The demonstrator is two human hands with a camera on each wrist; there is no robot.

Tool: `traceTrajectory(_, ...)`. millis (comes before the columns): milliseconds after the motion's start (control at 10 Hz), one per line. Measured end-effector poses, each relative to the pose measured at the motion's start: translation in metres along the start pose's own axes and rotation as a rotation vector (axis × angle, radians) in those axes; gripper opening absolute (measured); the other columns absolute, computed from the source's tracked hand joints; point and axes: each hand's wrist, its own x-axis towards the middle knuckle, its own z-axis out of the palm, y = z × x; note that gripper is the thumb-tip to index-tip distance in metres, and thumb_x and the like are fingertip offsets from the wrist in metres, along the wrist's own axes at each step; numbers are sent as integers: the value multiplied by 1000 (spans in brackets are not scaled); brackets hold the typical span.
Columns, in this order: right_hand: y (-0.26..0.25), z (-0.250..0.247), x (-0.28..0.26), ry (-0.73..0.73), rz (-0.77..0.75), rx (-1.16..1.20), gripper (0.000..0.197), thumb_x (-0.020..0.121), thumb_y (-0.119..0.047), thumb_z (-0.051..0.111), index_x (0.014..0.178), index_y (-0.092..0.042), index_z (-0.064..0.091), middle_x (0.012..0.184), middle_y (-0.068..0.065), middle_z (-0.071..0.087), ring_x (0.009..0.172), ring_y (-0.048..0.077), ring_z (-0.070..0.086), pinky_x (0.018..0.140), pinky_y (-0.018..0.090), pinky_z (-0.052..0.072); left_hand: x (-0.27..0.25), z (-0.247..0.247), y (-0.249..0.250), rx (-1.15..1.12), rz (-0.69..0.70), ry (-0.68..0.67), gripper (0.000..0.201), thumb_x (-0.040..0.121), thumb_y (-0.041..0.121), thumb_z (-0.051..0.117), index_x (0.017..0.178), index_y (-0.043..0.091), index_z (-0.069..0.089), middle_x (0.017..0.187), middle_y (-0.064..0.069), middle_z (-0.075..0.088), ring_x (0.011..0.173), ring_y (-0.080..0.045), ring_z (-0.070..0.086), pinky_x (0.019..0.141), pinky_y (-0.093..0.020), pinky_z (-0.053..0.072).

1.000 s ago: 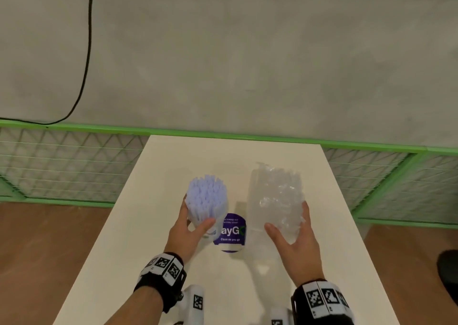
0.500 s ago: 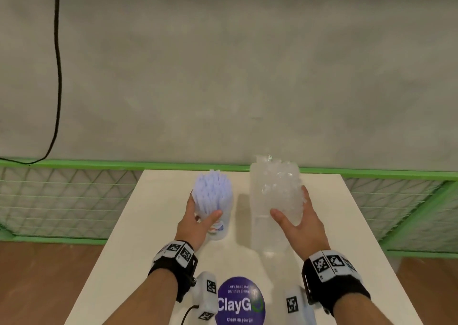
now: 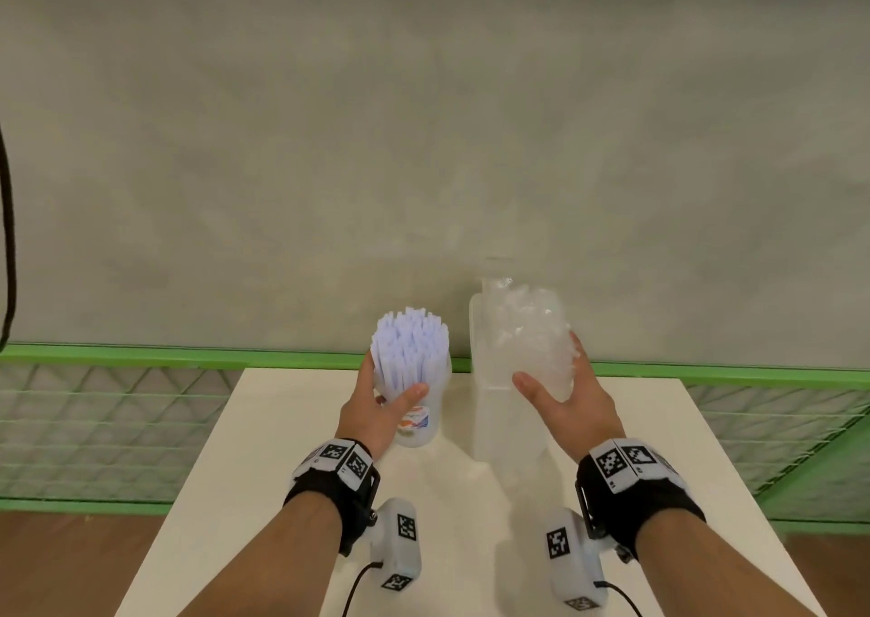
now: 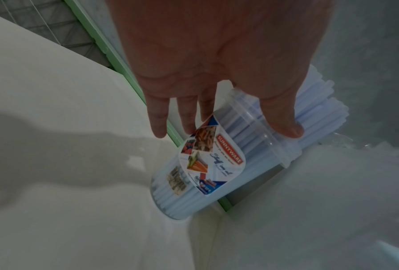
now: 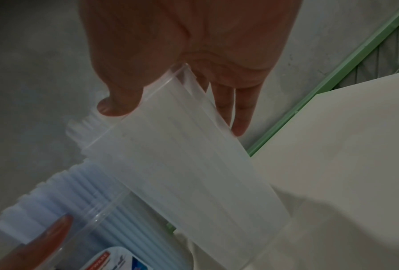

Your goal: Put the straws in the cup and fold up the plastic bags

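My left hand (image 3: 376,416) is wrapped around a clear plastic cup (image 3: 420,421) with a colourful sticker on its side. My thumb is on the near side and my fingers curl round the far side, up near the rim. The cup is packed full of pale blue straws (image 3: 408,350) that stick up out of the top. In my left wrist view the cup (image 4: 200,171) has its bottom down on the white tabletop (image 4: 55,127), close to the far edge.

My right hand (image 3: 562,400) holds a second clear cup (image 5: 189,164) just to the right of the first one. My thumb is on its left side and my fingers are on its right side, near the top. This cup is full of clear straws (image 3: 529,329). From my head view I cannot tell if its bottom touches the tabletop (image 3: 292,475).

The two cups are side by side, close together, near the far end of the tabletop. Behind them runs a green rail (image 3: 188,355) with wire mesh, and then a grey wall (image 3: 423,145). I have black bands with square markers on both wrists.
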Motion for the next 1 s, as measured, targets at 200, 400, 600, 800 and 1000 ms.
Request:
traceTrajectory(200, -2, 7, 15, -9, -15, -5, 98, 79, -55, 72, 154, -39, 11, 154, -4, 39, 138, 19, 40, 109, 27, 29, 14, 3, 3, 8, 8, 1, 82, 82, 41, 74, 149, 39, 26, 126, 12, 55, 103, -9, 51, 88, -24, 36)
traceTrajectory(400, -4, 9, 21, -21, -24, -4, 98, 79, -54, 72, 155, -37, 11, 155, -5, 36, 139, 18, 39, 109, 27, 27, 22, 5, 1, 11, 6, 6, 83, 81, 41, 75, 149, 39, 26, 125, 11, 56, 104, -10, 52, 89, -25, 37)
traceTrajectory(600, -5, 8, 20, -27, -13, -9, 98, 79, -54, 72, 155, -37, 11, 156, -4, 35, 140, 19, 38, 108, 26, 27, 26, 4, -2, 35, -4, 0, 85, 81, 42, 75, 149, 40, 25, 129, 10, 58, 104, -12, 56, 91, -27, 39)
traceTrajectory(800, -5, 6, 21, -65, -1, -6, 104, 76, -57, 73, 154, -37, 7, 156, -6, 33, 139, 18, 39, 110, 27, 28, 30, 0, 4, 96, -34, -23, 97, 76, 46, 79, 151, 42, 18, 148, 7, 46, 134, -23, 45, 110, -38, 35)
traceTrajectory(1000, -19, -16, 18, -113, -11, -32, 136, 59, -54, 88, 154, -33, -7, 163, -3, 10, 148, 19, 17, 119, 43, 23, 15, -17, 35, 319, 64, 60, 134, 64, 53, 84, 153, 31, -13, 164, -3, -8, 152, -22, 3, 122, -46, 15)
